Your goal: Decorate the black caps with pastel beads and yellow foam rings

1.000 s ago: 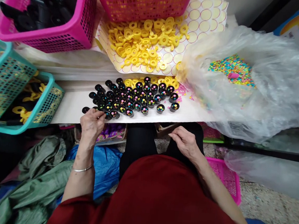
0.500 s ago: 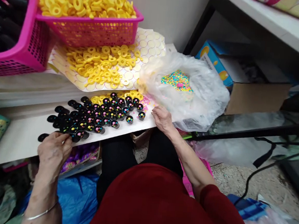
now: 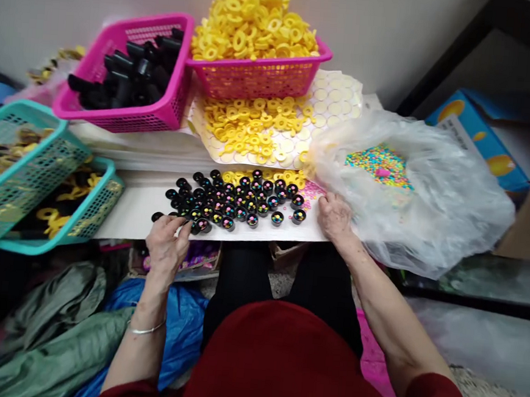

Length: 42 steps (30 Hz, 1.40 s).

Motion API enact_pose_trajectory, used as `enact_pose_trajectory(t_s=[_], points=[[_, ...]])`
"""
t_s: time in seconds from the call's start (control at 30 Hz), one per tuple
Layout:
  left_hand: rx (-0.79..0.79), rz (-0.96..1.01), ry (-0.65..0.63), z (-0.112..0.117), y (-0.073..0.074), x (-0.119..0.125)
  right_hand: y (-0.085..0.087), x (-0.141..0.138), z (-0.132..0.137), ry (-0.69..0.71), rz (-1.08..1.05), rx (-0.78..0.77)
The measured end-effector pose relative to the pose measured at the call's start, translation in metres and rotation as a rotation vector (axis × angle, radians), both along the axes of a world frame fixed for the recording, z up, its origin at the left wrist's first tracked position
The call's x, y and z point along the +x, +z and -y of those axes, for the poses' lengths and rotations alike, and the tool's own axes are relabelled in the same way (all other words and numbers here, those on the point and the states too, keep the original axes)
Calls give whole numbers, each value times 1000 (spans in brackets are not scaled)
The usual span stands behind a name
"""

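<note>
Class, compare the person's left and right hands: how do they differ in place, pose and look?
The left hand is at the black cups; the right hand is by the pink beads and the plastic bag.
The left hand's fingertips meet a cup; the right hand's fingers are curled, hiding whatever they hold.
The left hand has a bracelet at its wrist; the right hand shows none.
Both hands are bare.

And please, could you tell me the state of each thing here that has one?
Cups: mostly upright, many with beads inside
Left hand: fingers bent at the cups, grip unclear
Pink beads: loose, scattered
Right hand: fingers bent, beside the pink beads
Yellow rings: loose, piled on a sheet
Bag: open, coloured beads inside
Left pink basket: holding black parts
Right pink basket: heaped above its rim
</note>
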<state>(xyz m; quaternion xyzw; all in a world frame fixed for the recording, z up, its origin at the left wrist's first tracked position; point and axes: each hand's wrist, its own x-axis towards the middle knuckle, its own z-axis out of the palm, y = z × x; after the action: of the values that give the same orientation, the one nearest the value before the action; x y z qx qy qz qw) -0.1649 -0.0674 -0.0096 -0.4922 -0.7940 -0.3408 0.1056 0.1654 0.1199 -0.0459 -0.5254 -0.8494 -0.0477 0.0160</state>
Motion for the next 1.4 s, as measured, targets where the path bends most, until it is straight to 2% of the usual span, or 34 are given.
enact_pose_trajectory(t_s=[0.1,0.17,0.33,0.4,0.47,0.53,0.57,0.63,0.67,0.73,0.87,1.03,1.13,1.27,1.33,1.4], points=[[193,23,-98,-5,2,37,-3,-2,1,23,20,15],[246,116,-266,-11,1,70,-4,-1,0,47,11,19],[226,375,-697,-31,-3,156,-7,1,-6,69,-137,33],[213,457,-793,-42,-6,180,-6,2,-6,15,-338,9],[219,528,-822,-53,-9,196,-2,3,1,-66,-667,-50],[250,597,-793,-65,-13,207,6,3,15,-150,-1079,-172],[272,635,-772,-72,-15,211,11,2,23,-183,-1282,-301],[299,714,-758,-85,-20,217,21,0,39,-286,-1632,-553],[303,749,-774,-91,-22,220,25,-1,47,-309,-1742,-679],[306,795,-815,-97,-25,223,33,-2,62,-348,-1895,-833],[292,783,-845,-90,-22,218,41,0,85,-400,-2009,-1031],[208,732,-857,-76,-20,196,32,-7,98,-453,-2049,-1269],[152,634,-851,-67,-23,184,27,-17,105,-470,-1993,-1339],[134,431,-814,-53,-23,179,30,-29,112,-402,-1912,-1348],[202,366,-779,-45,-18,172,34,-32,112,-378,-1890,-1288],[329,325,-672,-36,-9,154,35,-32,111,-391,-1883,-1164]])
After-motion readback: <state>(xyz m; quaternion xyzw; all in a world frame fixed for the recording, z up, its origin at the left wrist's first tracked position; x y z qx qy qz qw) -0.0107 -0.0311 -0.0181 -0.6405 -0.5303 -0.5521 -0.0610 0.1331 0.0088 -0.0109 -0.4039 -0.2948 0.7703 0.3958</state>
